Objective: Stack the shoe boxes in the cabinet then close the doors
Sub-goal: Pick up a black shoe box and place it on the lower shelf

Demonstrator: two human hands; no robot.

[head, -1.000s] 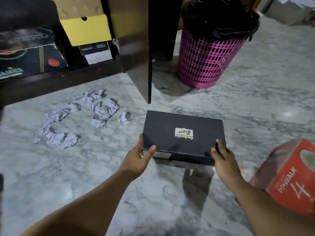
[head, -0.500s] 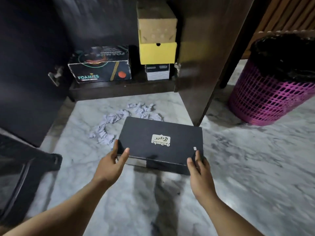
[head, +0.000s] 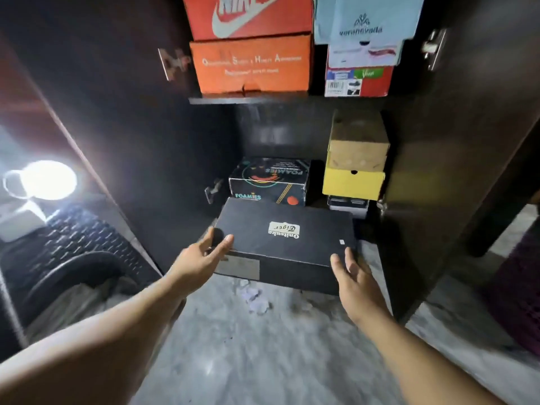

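Observation:
A black shoe box [head: 283, 241] with a small white label is held above the marble floor, just in front of the open cabinet's lower shelf. My left hand [head: 201, 260] grips its near left corner and my right hand [head: 352, 277] holds its near right corner. Behind it on the lower shelf sits a dark Foamies box [head: 270, 181], and to the right a stack of a brown box [head: 358, 141], a yellow box [head: 352, 184] and a small dark box. On the upper shelf are two orange boxes [head: 251, 64] and a pale blue stack [head: 365, 24].
Both dark cabinet doors stand open, the left door [head: 111, 112] and the right door [head: 455, 141]. Crumpled paper [head: 254, 296] lies on the floor under the held box. A pink basket [head: 520, 287] is at the right edge. A bright lamp and dark objects are at left.
Both hands have carried the black box up off the floor and forward toward the cabinet's lower shelf. My view has tilted up, and the upper shelf now shows.

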